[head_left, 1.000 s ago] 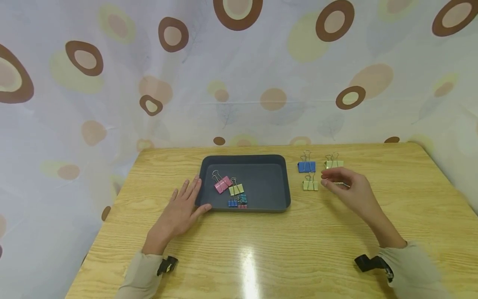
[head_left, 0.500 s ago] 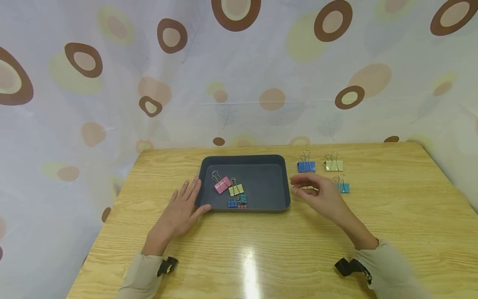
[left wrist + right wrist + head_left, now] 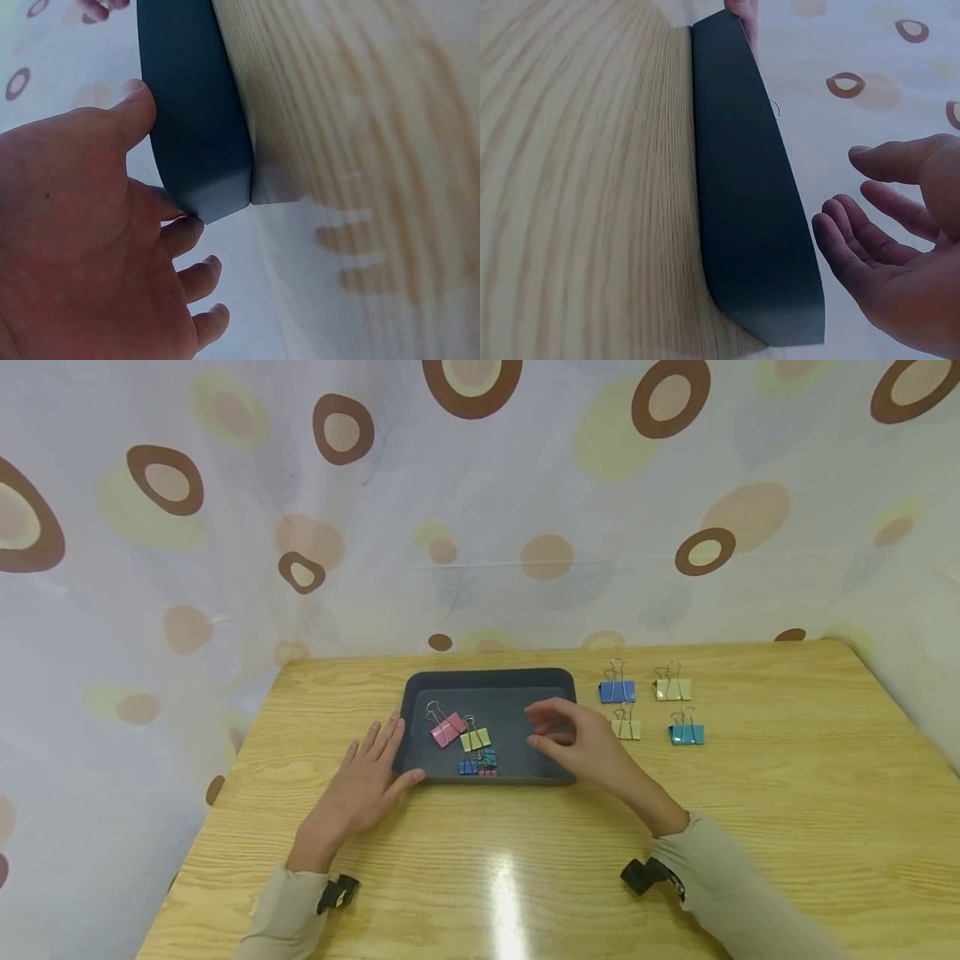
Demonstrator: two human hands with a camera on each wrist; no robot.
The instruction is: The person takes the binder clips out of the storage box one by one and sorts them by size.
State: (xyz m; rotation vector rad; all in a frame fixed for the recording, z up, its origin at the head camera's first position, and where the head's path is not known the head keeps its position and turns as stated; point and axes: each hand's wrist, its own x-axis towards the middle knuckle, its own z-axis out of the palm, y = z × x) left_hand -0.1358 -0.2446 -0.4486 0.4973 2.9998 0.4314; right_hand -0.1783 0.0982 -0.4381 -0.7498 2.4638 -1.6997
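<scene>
A dark grey tray (image 3: pixel 510 706) lies on the table, its side wall (image 3: pixel 750 187) filling much of the right wrist view. My left hand (image 3: pixel 360 785) touches its left end with fingers spread; in the left wrist view the thumb lies along the rim (image 3: pixel 187 90). Over the tray's right part hovers my right hand (image 3: pixel 588 743), fingers loosely bent, thumb and fingertips apart, nothing between them. Inside the tray, left of that hand, are a pink binder clip (image 3: pixel 447 730), a yellow binder clip (image 3: pixel 476 740) and small ones in blue (image 3: pixel 468 767), teal (image 3: pixel 490 759) and pink (image 3: pixel 487 773).
Right of the tray stand a blue binder clip (image 3: pixel 617 692), a large pale yellow one (image 3: pixel 672 690), a smaller yellow one (image 3: pixel 626 731) and a teal one (image 3: pixel 687 735). A patterned curtain (image 3: pixel 480 510) hangs behind the wooden table (image 3: pixel 420 877).
My right hand has moved left from beside the clips on the table to over the tray, uncovering the teal and smaller yellow clips. My left hand has stayed at the tray's left end.
</scene>
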